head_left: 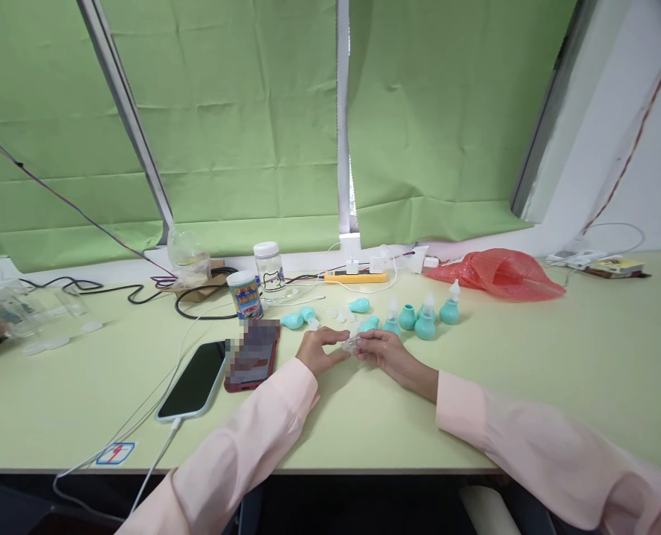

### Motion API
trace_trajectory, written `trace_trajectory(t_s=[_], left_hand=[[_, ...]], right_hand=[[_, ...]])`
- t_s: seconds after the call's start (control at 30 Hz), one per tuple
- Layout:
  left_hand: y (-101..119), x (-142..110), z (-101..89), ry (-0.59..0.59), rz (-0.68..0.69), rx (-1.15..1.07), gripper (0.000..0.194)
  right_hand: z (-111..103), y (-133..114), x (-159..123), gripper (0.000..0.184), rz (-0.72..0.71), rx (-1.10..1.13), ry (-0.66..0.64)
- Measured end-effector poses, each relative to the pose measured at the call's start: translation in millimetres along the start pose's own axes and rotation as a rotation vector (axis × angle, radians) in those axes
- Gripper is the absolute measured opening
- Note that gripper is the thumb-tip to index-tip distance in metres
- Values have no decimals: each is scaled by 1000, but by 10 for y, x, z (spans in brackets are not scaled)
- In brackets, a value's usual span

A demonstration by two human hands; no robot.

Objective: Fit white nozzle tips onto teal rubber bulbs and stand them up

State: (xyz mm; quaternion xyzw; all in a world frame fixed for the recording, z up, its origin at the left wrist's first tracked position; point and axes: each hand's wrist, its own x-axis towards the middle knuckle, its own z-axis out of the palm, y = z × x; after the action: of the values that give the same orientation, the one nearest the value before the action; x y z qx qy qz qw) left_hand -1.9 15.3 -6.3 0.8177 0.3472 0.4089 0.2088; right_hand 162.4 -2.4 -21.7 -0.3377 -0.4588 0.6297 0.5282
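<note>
Pinching a small clear plastic piece (349, 345) at mid-worktop (587, 349): left hand (317, 352), thumb and forefinger closed on its left side; right hand (384, 352), fingertips closed on its right. Just beyond, rounded teal bulbs (425, 328), some upright with clear pointed tips, others lying. Left: dark-red-cased phone (255, 357), then pale-cased phone (195, 380), white cable (158, 455) attached. Far right: crumpled translucent red plastic bag (497, 275).
</note>
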Motion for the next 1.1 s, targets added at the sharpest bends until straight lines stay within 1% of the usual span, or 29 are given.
trace_trajectory(t_s=[0.1,0.17,0.27,0.33,0.43,0.53,0.6,0.73,0.8,0.9,1.0,1.1], left_hand=[[24,0,10,55,87,57,26],[32,-4,13,70,100,90,24],[33,-20,19,51,57,124,30],[35,-36,26,38,57,137,36],[46,-60,40,20,102,188,41],[42,-75,54,-23,149,274,47],[25,-78,62,-35,174,311,47],[-14,-76,77,5,194,327,44],[-17,-75,83,31,173,300,43],[3,-75,85,62,87,209,38],[39,-68,83,50,-23,25,35],[73,-55,83,32,-107,-142,36]], right_hand=[[17,-24,-18,19,26,25,12],[21,-30,-25,18,35,31,4],[18,-26,-25,17,35,22,-15],[16,-22,-22,16,34,17,-13],[19,-24,-19,15,35,17,-12],[22,-30,-14,13,39,24,-18],[21,-31,-9,13,42,35,-19],[14,-24,-4,13,43,54,-33],[15,-24,-6,13,43,53,-30],[23,-32,-15,13,42,53,-18],[33,-43,-27,13,38,62,-13],[39,-48,-35,14,34,68,-15]])
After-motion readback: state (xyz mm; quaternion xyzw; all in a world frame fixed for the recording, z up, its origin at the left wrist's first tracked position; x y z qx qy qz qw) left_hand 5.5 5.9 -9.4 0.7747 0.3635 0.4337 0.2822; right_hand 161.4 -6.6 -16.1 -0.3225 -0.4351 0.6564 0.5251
